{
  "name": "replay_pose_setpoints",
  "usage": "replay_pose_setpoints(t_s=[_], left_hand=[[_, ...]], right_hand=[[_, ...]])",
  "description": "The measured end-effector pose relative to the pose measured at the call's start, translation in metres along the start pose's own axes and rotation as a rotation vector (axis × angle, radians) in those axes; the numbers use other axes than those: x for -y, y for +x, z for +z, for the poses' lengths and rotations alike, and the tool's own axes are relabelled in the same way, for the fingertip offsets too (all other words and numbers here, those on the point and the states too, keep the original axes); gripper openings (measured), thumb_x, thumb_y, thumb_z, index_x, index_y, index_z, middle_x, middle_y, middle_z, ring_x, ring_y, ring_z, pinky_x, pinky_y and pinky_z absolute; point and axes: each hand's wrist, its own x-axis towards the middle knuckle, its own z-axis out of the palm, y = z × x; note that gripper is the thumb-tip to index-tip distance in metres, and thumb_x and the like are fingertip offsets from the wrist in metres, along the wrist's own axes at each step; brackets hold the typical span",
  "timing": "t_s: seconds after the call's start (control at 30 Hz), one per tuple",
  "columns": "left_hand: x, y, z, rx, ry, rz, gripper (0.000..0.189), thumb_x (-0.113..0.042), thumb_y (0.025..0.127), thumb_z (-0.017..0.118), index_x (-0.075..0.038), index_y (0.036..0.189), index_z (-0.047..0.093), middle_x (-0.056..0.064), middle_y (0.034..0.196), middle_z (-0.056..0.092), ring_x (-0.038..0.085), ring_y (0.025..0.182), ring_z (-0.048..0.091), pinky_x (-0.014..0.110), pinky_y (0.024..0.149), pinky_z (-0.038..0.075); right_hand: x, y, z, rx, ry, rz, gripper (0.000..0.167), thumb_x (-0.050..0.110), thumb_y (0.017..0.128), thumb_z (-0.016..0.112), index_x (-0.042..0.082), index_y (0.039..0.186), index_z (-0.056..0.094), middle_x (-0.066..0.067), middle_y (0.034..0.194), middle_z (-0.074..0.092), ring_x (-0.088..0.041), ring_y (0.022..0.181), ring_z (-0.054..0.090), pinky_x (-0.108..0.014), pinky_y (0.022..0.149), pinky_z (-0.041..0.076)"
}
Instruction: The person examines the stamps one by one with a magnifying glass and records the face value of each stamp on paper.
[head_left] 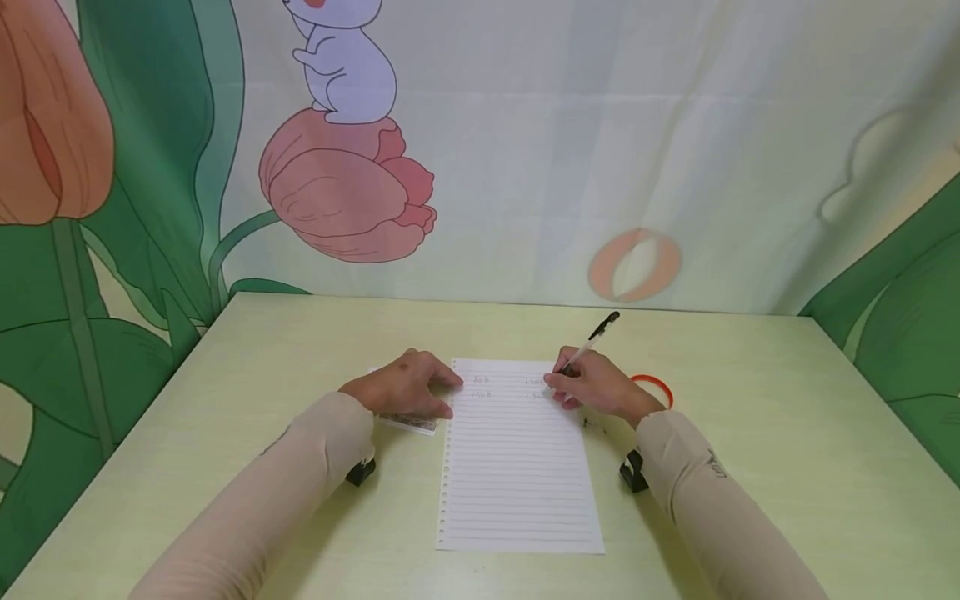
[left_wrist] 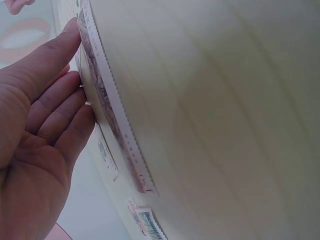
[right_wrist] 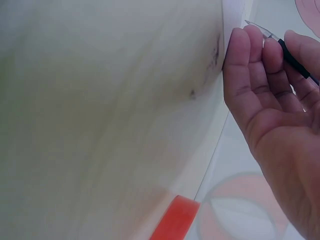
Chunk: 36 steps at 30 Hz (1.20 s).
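Note:
A lined, hole-punched sheet of paper [head_left: 517, 475] lies on the table, with faint handwritten figures along its top lines. My right hand [head_left: 600, 385] pinches a pen [head_left: 597, 331] with a black cap end, its tip near the upper right writing. The right wrist view shows the pen's black grip [right_wrist: 294, 59] between thumb and fingers, its tip clear of the sheet there. At the sheet's upper left edge, thumb and fingertips of my left hand [head_left: 408, 385] touch the paper, fingers loosely extended. Under that hand lies a long perforated stamp-like strip [left_wrist: 107, 97], partly hidden in the head view.
Smaller stamps [left_wrist: 150, 225] lie beyond the strip. A red-orange tape ring [head_left: 660, 383] sits behind my right wrist. Dark marks [right_wrist: 214, 55] show on the table beside the right hand. A printed curtain [head_left: 525, 167] hangs at the table's far edge.

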Motion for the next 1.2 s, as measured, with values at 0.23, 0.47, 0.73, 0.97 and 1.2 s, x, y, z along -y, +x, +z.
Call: replay_pose_setpoints(t_s=[0.23, 0.47, 0.73, 0.97, 1.2], left_hand=[[-0.0011, 0.0001, -0.0003, 0.0, -0.004, -0.008, 0.047, -0.016, 0.084, 0.083, -0.011, 0.128, 0.069, 0.004, 0.134, 0.063, 0.02, 0.133, 0.049, 0.039, 0.111, 0.038], [-0.0014, 0.0007, -0.0005, 0.003, -0.006, -0.015, 0.047, -0.017, 0.084, 0.083, -0.011, 0.129, 0.069, 0.004, 0.134, 0.062, 0.021, 0.132, 0.049, 0.039, 0.111, 0.038], [-0.0021, 0.0003, -0.0006, 0.001, -0.006, -0.014, 0.047, -0.016, 0.084, 0.083, -0.011, 0.128, 0.07, 0.004, 0.134, 0.063, 0.021, 0.133, 0.049, 0.04, 0.111, 0.037], [-0.0024, 0.0007, -0.0002, 0.002, -0.006, -0.011, 0.046, -0.016, 0.084, 0.083, -0.012, 0.128, 0.07, 0.003, 0.134, 0.062, 0.021, 0.133, 0.049, 0.04, 0.111, 0.037], [-0.0018, 0.0007, -0.0003, 0.003, -0.007, -0.015, 0.046, -0.016, 0.084, 0.082, -0.011, 0.128, 0.07, 0.004, 0.135, 0.062, 0.021, 0.133, 0.049, 0.04, 0.111, 0.038]], right_hand=[[-0.0004, 0.0, -0.0007, -0.002, 0.003, 0.0, 0.014, 0.012, 0.099, 0.063, 0.001, 0.093, 0.057, -0.012, 0.082, 0.068, -0.019, 0.073, 0.066, -0.033, 0.069, 0.059], [0.0003, 0.0001, -0.0011, 0.007, 0.016, 0.004, 0.014, 0.012, 0.1, 0.062, 0.001, 0.094, 0.057, -0.013, 0.085, 0.069, -0.02, 0.076, 0.066, -0.033, 0.07, 0.06], [-0.0016, 0.0009, -0.0022, 0.014, 0.025, -0.001, 0.015, 0.012, 0.1, 0.062, 0.0, 0.094, 0.057, -0.014, 0.086, 0.068, -0.02, 0.077, 0.066, -0.034, 0.071, 0.06], [-0.0022, 0.0003, -0.0022, 0.006, 0.006, 0.014, 0.013, 0.012, 0.099, 0.063, 0.002, 0.093, 0.057, -0.012, 0.085, 0.069, -0.019, 0.075, 0.066, -0.033, 0.07, 0.059], [-0.0014, 0.0007, -0.0013, 0.011, 0.005, 0.012, 0.014, 0.012, 0.099, 0.063, 0.002, 0.092, 0.057, -0.012, 0.084, 0.068, -0.019, 0.077, 0.065, -0.032, 0.069, 0.059]])
